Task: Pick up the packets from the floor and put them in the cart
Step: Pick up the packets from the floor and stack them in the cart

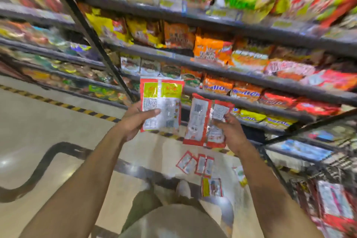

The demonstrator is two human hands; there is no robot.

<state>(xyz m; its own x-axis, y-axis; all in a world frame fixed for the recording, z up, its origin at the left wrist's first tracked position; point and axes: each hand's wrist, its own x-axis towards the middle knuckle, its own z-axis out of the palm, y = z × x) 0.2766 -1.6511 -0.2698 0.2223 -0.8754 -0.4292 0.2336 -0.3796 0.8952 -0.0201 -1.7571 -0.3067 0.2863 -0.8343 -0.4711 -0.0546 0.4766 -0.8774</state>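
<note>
My left hand [135, 120] grips a red and white packet [164, 100] with a yellow label, held upright in front of the shelves. My right hand [229, 129] holds a second red and white packet [201, 121], tilted a little. Below my hands, several red-edged packets lie on the floor: a pair [186, 162], another pair [204, 164], one with a yellow side [211, 187] and a pale one [240, 175]. The wire cart [328, 170] stands at the right with packets [336, 203] inside it.
Dark shelves [212, 69] packed with noodle packets fill the top and right. A black and yellow hazard strip [58, 102] runs along the shelf base. My shoe [183, 188] stands close to the floor packets. Beige tiled floor [38, 131] lies to the left.
</note>
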